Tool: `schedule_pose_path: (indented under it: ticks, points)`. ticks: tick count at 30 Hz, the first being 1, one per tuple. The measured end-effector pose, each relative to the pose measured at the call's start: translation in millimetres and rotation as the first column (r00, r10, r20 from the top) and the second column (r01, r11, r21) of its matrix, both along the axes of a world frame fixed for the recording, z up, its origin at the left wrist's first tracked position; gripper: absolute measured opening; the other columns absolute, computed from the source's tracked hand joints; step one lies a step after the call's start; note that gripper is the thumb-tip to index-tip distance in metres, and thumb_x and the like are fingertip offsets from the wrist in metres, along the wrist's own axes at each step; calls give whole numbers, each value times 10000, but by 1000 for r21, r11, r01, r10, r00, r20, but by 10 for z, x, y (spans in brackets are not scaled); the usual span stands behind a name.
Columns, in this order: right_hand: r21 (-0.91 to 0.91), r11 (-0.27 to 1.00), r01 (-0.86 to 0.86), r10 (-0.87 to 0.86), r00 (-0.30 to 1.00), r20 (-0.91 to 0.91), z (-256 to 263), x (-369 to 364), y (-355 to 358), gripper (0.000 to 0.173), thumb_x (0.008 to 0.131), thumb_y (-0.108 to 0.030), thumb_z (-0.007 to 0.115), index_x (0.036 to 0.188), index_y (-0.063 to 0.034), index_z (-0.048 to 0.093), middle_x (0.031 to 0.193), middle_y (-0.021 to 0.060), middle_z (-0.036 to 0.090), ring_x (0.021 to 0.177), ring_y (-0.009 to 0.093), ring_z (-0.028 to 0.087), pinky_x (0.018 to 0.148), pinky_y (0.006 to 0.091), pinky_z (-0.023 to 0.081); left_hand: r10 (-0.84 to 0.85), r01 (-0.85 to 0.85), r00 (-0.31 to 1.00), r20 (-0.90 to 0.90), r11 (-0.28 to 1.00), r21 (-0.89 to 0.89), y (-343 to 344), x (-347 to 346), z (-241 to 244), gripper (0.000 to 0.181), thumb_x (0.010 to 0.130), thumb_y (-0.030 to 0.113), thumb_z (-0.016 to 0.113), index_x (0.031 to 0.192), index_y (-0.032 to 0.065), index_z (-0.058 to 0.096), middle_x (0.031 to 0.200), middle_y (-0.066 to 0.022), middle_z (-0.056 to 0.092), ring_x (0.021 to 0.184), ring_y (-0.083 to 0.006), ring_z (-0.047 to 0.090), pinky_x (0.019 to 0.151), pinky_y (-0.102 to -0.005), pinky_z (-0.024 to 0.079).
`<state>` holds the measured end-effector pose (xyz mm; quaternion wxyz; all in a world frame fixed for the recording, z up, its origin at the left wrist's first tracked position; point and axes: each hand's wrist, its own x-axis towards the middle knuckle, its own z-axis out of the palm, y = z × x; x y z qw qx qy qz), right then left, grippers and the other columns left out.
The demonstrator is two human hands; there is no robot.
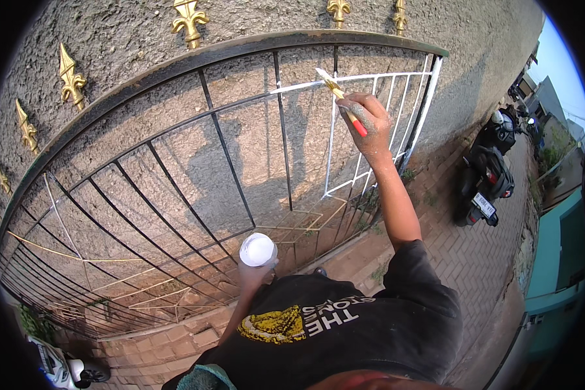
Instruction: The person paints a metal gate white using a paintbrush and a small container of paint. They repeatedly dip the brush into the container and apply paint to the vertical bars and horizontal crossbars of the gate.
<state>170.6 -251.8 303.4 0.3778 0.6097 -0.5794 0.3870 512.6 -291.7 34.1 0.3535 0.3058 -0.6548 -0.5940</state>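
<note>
My right hand (369,119) grips a paintbrush (340,91) with a pale handle and a red end. White paint coats its bristles, which are at the upper crossbar of a metal gate (241,105). White covers this crossbar from around the brush to the right end, along with several bars there; most bars to the left are black. Low in front of my body, my left hand (256,274) holds a round cup of white paint (258,249). Specks of paint dot my right hand and forearm.
Gold spear-shaped finials (188,22) top the gate's dark curved rail. A rough cement wall (253,126) stands close behind the bars. At right, a motorcycle (487,180) is parked on the brick paving (448,263). Part of a white vehicle (61,363) shows at lower left.
</note>
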Motion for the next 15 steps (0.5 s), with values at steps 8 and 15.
schedule_pose_path:
  ticks: [8, 15]
  points:
    - [224, 961, 164, -89, 946, -311, 236, -617, -15, 276, 740, -32, 710, 1013, -74, 710, 977, 91, 663, 913, 272, 661, 753, 375, 544, 35, -35, 999, -17, 999, 4, -8, 15, -118, 695, 655, 182, 897, 1221, -44, 564, 1124, -109, 670, 1026, -189, 646, 928, -343, 496]
    - [292, 956, -16, -38, 983, 178, 728, -632, 264, 147, 780, -119, 769, 901, -46, 730, 770, 70, 662, 658, 189, 635, 610, 327, 485, 71, -71, 995, -71, 997, 0, 24, -74, -248, 670, 653, 185, 898, 1197, -43, 580, 1101, -112, 679, 1012, -188, 652, 914, -343, 507]
